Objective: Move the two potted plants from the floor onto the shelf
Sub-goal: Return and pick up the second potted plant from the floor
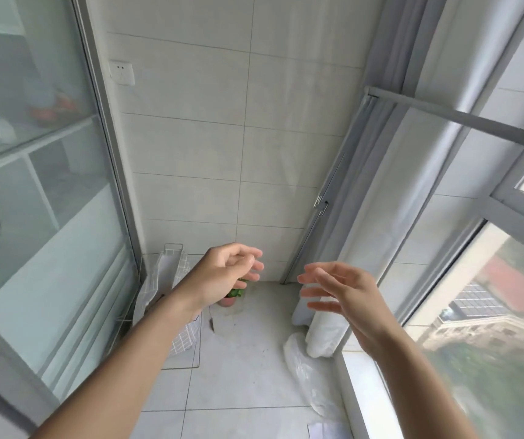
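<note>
The task looked barely begun: both hands were held out in the air over the floor (241,369), reaching toward the far corner. The left hand (222,274) had its fingers (248,264) loosely curled around nothing; the right hand (340,293) was spread wide, also empty. One potted plant (232,296), green leaves in a pinkish pot, stood on the floor by the far wall, partly hidden behind the left hand. A second plant was not visible. A white wire shelf (172,274) stood just left of it. The next move likely called for bending down and grasping the pot.

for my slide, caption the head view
Both empty hands, left hand and right hand, reach toward small pink-potted green plant on floor.
</note>
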Available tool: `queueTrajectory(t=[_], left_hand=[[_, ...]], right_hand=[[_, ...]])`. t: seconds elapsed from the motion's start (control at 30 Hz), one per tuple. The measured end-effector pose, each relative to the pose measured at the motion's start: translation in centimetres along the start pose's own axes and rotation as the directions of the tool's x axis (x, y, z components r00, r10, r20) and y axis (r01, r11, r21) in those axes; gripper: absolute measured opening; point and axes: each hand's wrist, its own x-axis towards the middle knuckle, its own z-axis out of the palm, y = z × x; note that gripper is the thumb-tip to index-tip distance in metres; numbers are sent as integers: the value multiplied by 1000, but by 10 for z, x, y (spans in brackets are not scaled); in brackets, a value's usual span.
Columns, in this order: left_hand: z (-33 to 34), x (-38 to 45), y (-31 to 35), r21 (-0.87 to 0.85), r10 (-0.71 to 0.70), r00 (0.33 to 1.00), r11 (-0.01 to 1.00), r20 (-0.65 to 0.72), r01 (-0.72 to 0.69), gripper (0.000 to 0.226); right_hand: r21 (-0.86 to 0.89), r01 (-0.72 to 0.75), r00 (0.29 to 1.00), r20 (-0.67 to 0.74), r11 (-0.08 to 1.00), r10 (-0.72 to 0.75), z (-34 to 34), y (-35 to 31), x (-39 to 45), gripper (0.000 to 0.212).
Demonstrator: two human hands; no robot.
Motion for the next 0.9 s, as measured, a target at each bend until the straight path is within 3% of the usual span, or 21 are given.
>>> queueTrajectory(t=[0.23,0.4,0.7,0.9], left_hand=[[-17,77,-23,-25,-60,998,998,15,61,23],[-29,136,-35,61,-86,996,994,-5,86,22],[-28,256,-29,95,-122,985,986,-120,134,20],[-39,309,-57,84,-210,968,971,-133,223,21]], right_hand=[[-36,-33,999,37,999,35,8,15,92,17],[-10,-27,995,98,1000,28,6,23,162,18],[-2,9,981,195,1000,-8,-32,23,313,17],[30,-74,968,243,997,64,-26,50,386,17]])
